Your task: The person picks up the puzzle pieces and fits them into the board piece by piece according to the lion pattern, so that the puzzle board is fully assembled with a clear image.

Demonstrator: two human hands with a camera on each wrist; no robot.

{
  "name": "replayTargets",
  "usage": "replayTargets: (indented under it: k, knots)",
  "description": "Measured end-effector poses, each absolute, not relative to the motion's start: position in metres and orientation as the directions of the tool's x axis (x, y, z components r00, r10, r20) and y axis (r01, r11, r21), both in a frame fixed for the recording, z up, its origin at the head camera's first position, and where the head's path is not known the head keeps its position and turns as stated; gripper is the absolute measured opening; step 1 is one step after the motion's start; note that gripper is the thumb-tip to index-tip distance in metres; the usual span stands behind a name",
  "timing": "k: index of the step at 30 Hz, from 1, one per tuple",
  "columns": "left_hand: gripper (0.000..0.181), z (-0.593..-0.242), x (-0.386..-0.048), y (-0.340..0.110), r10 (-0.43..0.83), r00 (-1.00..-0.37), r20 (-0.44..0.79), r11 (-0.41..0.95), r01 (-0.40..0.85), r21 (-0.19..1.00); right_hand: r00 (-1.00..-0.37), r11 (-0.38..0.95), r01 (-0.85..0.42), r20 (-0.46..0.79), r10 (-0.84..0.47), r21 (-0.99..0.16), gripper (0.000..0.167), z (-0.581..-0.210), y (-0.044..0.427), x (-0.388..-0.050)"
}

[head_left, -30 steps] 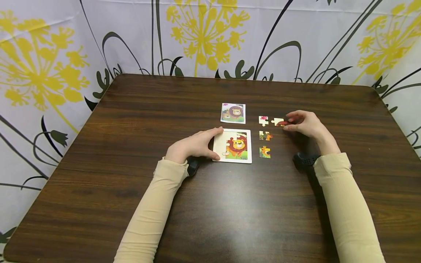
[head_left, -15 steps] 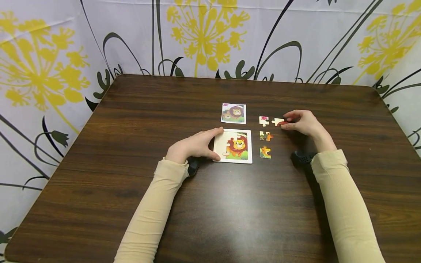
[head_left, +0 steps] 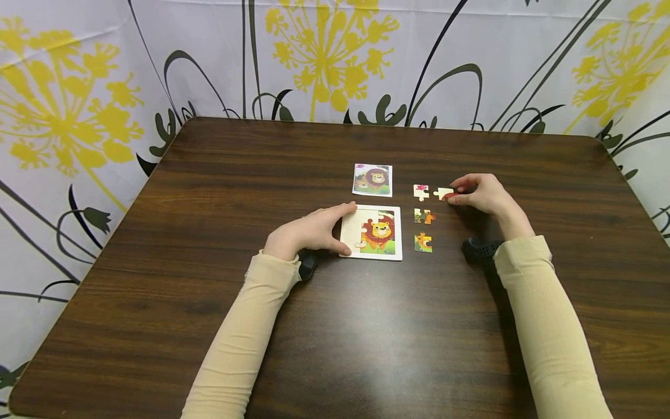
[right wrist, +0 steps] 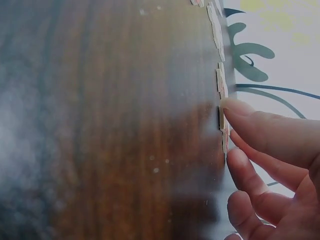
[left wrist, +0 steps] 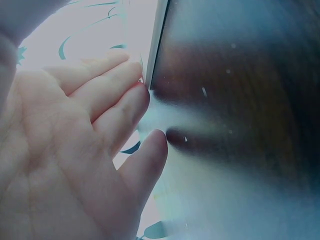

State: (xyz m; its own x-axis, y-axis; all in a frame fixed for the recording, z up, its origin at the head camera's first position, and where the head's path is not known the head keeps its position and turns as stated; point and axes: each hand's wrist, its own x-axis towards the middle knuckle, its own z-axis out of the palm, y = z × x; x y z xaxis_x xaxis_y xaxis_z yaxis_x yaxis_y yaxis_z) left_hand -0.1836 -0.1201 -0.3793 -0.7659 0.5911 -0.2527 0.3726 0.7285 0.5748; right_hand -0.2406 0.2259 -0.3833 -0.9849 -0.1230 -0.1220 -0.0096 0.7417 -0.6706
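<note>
A square puzzle tray (head_left: 396, 233) holds several joined pieces of a lion picture on its right side; its left part is bare. My left hand (head_left: 306, 233) spans the tray's left side, index finger at the far corner and thumb at the near one. In the left wrist view the fingers (left wrist: 122, 112) are nearly straight, touching the tray edge (left wrist: 156, 45). Lying on the table, a cream-and-red puzzle piece (head_left: 442, 194) has its right end pinched by my right hand (head_left: 487, 195). The right wrist view shows the thumb (right wrist: 265, 130) against that piece (right wrist: 222, 112).
Left of the pinched piece lies one with a pink flower (head_left: 421, 191). Two more loose pieces, one green and orange (head_left: 423, 216) and one with yellow (head_left: 423, 242), lie nearer. A lion picture card (head_left: 373, 180) sits behind the tray on the brown table (head_left: 335, 326).
My right hand has shifted slightly left, its fingertips farther over the right end of the cream-and-red piece. The left hand and tray keep their places.
</note>
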Motion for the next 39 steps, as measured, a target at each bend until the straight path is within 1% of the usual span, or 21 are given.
replayTargets:
  k: [13,25,39]
  knots:
    - [0.093,-0.3789,-0.1838,-0.1199,0.588,-0.768,-0.254,0.73,0.368,0.576,-0.985,0.746,-0.02,-0.113,-0.127,-0.665,0.04,-0.3837,0.2268,-0.2417]
    - [0.093,-0.3796,-0.1846,-0.1196,0.589,-0.767,-0.254,0.73,0.371,0.574,-0.986,0.749,-0.01,-0.118,-0.117,-0.662,0.035,-0.3816,0.2237,-0.2401]
    - [0.092,-0.3804,-0.1841,-0.1206,0.597,-0.764,-0.244,0.726,0.386,0.568,-0.992,0.743,-0.014,-0.086,-0.097,-0.669,0.034,-0.3845,0.222,-0.2391]
